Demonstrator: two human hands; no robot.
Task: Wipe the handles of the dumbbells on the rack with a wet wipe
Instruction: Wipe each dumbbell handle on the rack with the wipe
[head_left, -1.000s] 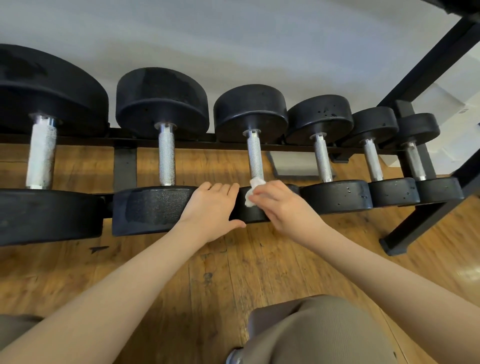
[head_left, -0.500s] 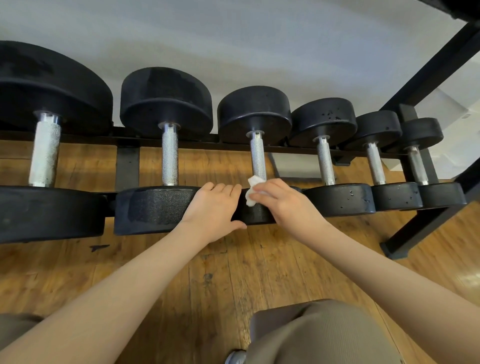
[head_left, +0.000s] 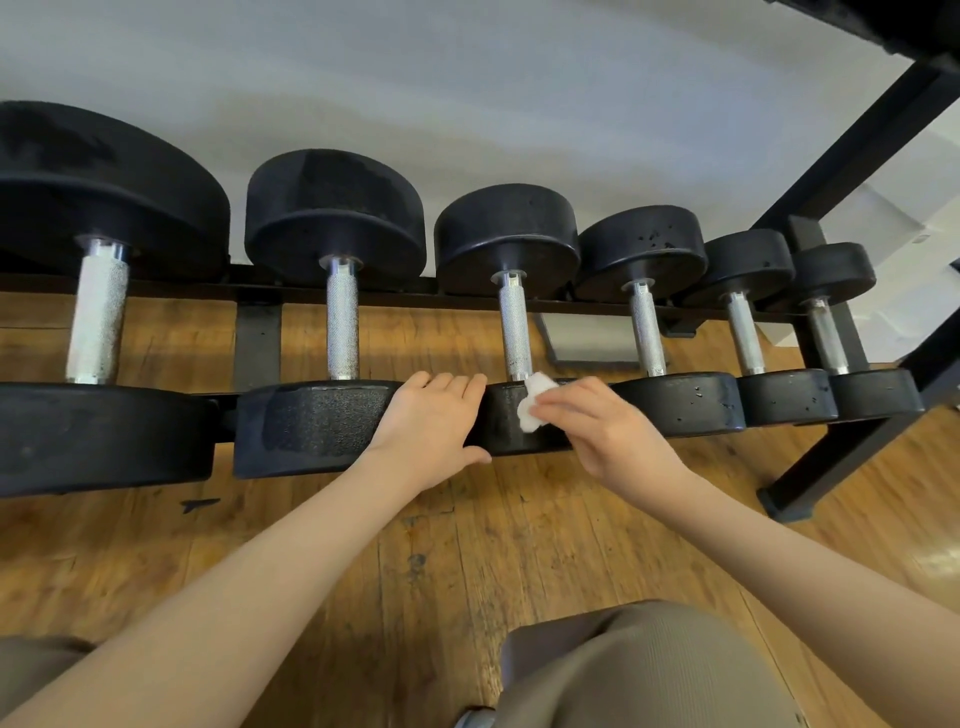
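Observation:
Several black dumbbells with knurled silver handles lie in a row on a black rack (head_left: 257, 343). My right hand (head_left: 613, 434) pinches a small white wet wipe (head_left: 535, 402) against the near head of the third dumbbell (head_left: 506, 426), just below its handle (head_left: 514, 332). My left hand (head_left: 431, 426) rests on the same near head, fingers over its top edge and thumb along the front. The other handles, such as the second handle (head_left: 343, 327) and the fourth handle (head_left: 647, 332), are untouched.
A wooden floor (head_left: 363, 571) lies under the rack. The rack's black upright and foot (head_left: 810, 467) stand at the right. My knees in tan trousers (head_left: 639, 670) are at the bottom. A grey wall is behind the rack.
The wipe and my right hand have slid slightly down from the base of the third handle onto the near head. My left hand has stayed where it was.

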